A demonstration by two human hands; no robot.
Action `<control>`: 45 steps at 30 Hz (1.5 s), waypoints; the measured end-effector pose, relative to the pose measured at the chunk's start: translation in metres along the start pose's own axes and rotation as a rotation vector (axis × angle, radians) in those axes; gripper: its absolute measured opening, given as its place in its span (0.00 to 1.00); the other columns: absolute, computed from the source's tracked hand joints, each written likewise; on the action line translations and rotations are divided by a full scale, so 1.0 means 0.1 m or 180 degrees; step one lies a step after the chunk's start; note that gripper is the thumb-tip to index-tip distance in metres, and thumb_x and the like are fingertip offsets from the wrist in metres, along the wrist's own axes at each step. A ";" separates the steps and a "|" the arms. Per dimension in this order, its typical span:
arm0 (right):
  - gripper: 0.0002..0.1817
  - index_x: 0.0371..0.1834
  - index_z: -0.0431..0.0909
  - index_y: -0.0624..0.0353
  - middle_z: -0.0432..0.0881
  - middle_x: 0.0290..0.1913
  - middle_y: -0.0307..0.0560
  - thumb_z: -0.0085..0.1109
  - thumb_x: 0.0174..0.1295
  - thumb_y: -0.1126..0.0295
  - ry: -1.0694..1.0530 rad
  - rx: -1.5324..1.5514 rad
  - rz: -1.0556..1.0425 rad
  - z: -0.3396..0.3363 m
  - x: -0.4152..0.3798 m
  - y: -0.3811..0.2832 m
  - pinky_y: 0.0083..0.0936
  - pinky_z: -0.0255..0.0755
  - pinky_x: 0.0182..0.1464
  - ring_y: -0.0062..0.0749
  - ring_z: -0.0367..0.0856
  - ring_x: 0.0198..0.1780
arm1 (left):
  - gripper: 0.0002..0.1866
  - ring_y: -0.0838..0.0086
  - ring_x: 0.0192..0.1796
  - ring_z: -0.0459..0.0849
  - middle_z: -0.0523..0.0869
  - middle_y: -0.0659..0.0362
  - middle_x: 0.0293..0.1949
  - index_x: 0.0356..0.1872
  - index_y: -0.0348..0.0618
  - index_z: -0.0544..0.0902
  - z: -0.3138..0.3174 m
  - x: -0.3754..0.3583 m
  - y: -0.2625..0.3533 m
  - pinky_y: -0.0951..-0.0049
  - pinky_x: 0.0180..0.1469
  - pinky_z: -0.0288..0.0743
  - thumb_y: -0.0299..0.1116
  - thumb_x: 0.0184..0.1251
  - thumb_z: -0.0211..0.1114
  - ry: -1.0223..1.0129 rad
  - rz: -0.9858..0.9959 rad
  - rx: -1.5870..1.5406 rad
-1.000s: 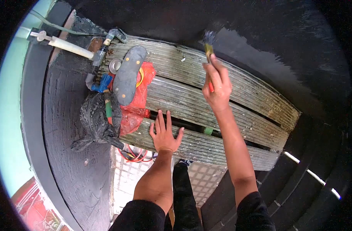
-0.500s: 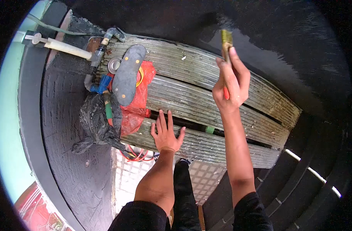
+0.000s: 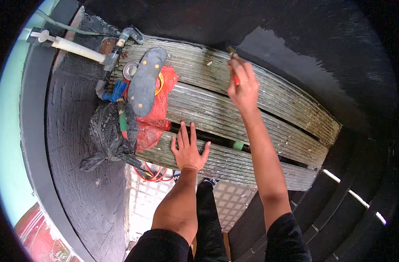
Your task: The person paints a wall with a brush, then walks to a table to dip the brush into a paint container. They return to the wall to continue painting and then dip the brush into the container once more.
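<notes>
My right hand is closed on a paintbrush with a red handle end. The bristles are at the lower edge of the dark wall, just above the ridged wooden boards. A lighter, shiny patch shows on the wall to the right of the brush. My left hand lies flat with fingers spread on the nearest board, holding nothing. Left of it is a crumpled red plastic bag, with a grey sole-shaped piece resting on top.
A roll of tape lies by the grey piece. Pipes with a blue valve and a black plastic bag stand at the left. Red cable hangs below the boards. Gaps run between the boards.
My right hand has moved left and slightly down with the paintbrush, from the wall's shiny patch to its lower edge. My left hand has stayed in place.
</notes>
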State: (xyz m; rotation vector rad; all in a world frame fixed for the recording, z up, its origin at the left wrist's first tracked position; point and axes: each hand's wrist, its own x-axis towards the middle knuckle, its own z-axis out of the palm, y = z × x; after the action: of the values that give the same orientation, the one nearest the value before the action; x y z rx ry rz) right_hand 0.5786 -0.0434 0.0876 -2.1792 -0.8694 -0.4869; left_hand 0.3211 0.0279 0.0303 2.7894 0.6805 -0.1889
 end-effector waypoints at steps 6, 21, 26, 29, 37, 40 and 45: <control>0.21 0.47 0.87 0.64 0.82 0.61 0.63 0.63 0.47 0.88 0.0936 -0.0285 -0.0649 -0.27 0.14 -0.19 0.39 0.82 0.58 0.53 0.85 0.58 | 0.48 0.58 0.78 0.60 0.50 0.47 0.83 0.83 0.49 0.54 0.01 0.00 -0.01 0.47 0.78 0.43 0.64 0.69 0.57 -0.0017 0.0027 -0.0003; 0.25 0.53 0.82 0.56 0.83 0.58 0.49 0.62 0.47 0.85 -0.0045 -0.0092 0.0422 -0.05 -0.11 0.04 0.40 0.85 0.49 0.50 0.87 0.53 | 0.47 0.60 0.77 0.62 0.53 0.49 0.83 0.82 0.51 0.57 0.02 0.00 0.00 0.49 0.77 0.44 0.65 0.69 0.55 0.0024 0.0017 0.0087; 0.23 0.48 0.86 0.59 0.84 0.58 0.54 0.59 0.47 0.89 0.0673 -0.0226 -0.0144 -0.43 0.17 -0.18 0.35 0.85 0.51 0.47 0.88 0.53 | 0.47 0.60 0.78 0.61 0.52 0.49 0.83 0.83 0.51 0.56 0.01 0.00 0.01 0.49 0.77 0.44 0.65 0.69 0.55 0.0026 0.0020 0.0111; 0.23 0.47 0.88 0.67 0.82 0.58 0.68 0.59 0.47 0.93 0.1511 -0.0532 -0.0680 -0.62 0.22 -0.31 0.37 0.84 0.57 0.54 0.86 0.55 | 0.47 0.60 0.78 0.61 0.52 0.49 0.83 0.83 0.51 0.55 0.01 0.00 0.01 0.49 0.77 0.44 0.65 0.69 0.55 0.0028 0.0018 0.0117; 0.27 0.52 0.85 0.62 0.81 0.62 0.62 0.61 0.44 0.90 0.0782 -0.0596 -0.0335 -0.32 -0.16 -0.02 0.38 0.84 0.55 0.53 0.86 0.56 | 0.48 0.57 0.78 0.60 0.49 0.45 0.83 0.83 0.47 0.53 0.00 0.01 0.03 0.47 0.77 0.44 0.61 0.69 0.57 0.0035 0.0090 0.0098; 0.28 0.53 0.84 0.59 0.82 0.61 0.55 0.61 0.45 0.90 0.0222 -0.0411 0.0153 -0.27 -0.30 -0.03 0.38 0.85 0.54 0.52 0.86 0.55 | 0.48 0.56 0.78 0.61 0.49 0.45 0.83 0.83 0.46 0.53 -0.01 0.00 0.02 0.47 0.77 0.44 0.61 0.69 0.57 0.0017 0.0087 0.0108; 0.28 0.53 0.85 0.56 0.83 0.59 0.50 0.61 0.46 0.90 -0.0142 -0.0015 0.0518 -0.36 -0.15 0.05 0.39 0.84 0.54 0.51 0.86 0.56 | 0.48 0.56 0.78 0.60 0.49 0.45 0.83 0.83 0.47 0.52 0.01 0.00 0.02 0.47 0.77 0.44 0.61 0.69 0.58 0.0033 0.0100 0.0125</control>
State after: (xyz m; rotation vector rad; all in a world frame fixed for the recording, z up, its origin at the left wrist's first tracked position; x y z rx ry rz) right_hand 0.5692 -0.0789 0.1006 -2.2504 -0.7072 -0.3618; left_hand 0.3219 0.0259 0.0299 2.8384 0.6417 -0.1836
